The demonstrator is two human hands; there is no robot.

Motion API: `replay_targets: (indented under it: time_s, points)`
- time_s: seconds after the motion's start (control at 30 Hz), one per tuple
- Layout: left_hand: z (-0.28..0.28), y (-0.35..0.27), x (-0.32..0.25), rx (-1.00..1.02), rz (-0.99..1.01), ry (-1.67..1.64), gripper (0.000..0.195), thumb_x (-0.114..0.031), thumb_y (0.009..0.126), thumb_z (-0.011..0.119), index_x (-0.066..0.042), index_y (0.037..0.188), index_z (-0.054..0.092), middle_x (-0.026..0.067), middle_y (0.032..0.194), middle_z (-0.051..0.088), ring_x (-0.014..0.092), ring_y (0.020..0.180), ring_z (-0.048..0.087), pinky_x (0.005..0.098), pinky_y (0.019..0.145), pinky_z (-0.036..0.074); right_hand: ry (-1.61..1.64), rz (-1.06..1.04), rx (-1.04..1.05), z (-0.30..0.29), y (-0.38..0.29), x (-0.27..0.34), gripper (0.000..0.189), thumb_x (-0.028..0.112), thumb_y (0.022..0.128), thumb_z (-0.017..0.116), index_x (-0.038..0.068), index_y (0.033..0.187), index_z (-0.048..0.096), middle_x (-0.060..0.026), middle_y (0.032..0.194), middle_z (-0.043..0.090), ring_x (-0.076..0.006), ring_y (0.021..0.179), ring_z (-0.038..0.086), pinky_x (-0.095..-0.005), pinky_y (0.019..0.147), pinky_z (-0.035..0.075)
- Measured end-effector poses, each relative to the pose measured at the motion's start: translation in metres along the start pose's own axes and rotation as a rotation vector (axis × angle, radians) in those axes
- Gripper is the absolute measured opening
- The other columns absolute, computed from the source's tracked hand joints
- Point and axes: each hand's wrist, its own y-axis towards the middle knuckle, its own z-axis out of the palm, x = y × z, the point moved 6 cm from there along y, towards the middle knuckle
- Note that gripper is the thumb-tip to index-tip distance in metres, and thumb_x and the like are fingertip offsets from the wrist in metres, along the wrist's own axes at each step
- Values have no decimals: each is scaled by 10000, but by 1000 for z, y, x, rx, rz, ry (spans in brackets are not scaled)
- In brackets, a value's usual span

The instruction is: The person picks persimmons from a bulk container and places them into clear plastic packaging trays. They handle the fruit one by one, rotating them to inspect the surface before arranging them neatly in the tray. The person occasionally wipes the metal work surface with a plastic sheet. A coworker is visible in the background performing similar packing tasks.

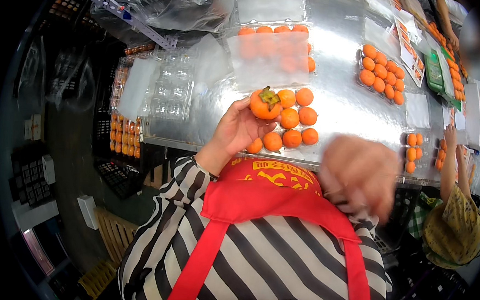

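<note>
My left hand (245, 125) holds an orange persimmon (263, 107) with its green calyx facing up. The fruit is over the left side of a clear plastic tray that carries several persimmons (290, 119) in rows. Part of that tray is hidden behind my hand and the held fruit. My right hand (360, 174) is apart from the tray, over the table's front edge to the right. Motion blur covers it, so I cannot tell how its fingers are set or whether they hold anything.
On the metal table (335, 110), a translucent sheet (266, 61) partly covers another persimmon tray behind mine. Empty clear trays (171, 88) are stacked at left, below a perforated metal post (120, 10). A filled tray (382, 74) sits at right. Other people's arms (449, 163) reach over the far right.
</note>
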Motion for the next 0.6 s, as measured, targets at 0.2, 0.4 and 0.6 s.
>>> replay_targets:
  time_s: [0.2, 0.4, 0.6]
  points:
    - [1, 6, -2, -48, -23, 25, 574, -391, 955, 482, -18, 1382, 391, 209, 1285, 520, 277, 1046, 614, 371, 909, 523, 41, -240, 213, 39, 68, 91, 132, 48, 878, 596, 5, 826, 710, -109, 937, 705, -217, 845, 683, -337, 711, 569]
    - [-5, 3, -1, 60, -88, -188, 601, -392, 954, 434, -14, 1415, 362, 195, 1215, 574, 244, 971, 628, 359, 858, 524, 156, -385, 57, 33, 51, 121, 23, -27, 773, 685, -20, 753, 694, -146, 870, 691, -238, 791, 685, -314, 656, 621]
    - [-6, 5, -2, 55, -90, -197, 615, -409, 947, 383, -13, 1418, 365, 159, 1143, 607, 220, 887, 618, 347, 815, 509, 83, -395, -10, 30, 46, 118, 35, -43, 744, 708, -13, 742, 689, -115, 874, 673, -227, 793, 684, -302, 625, 626]
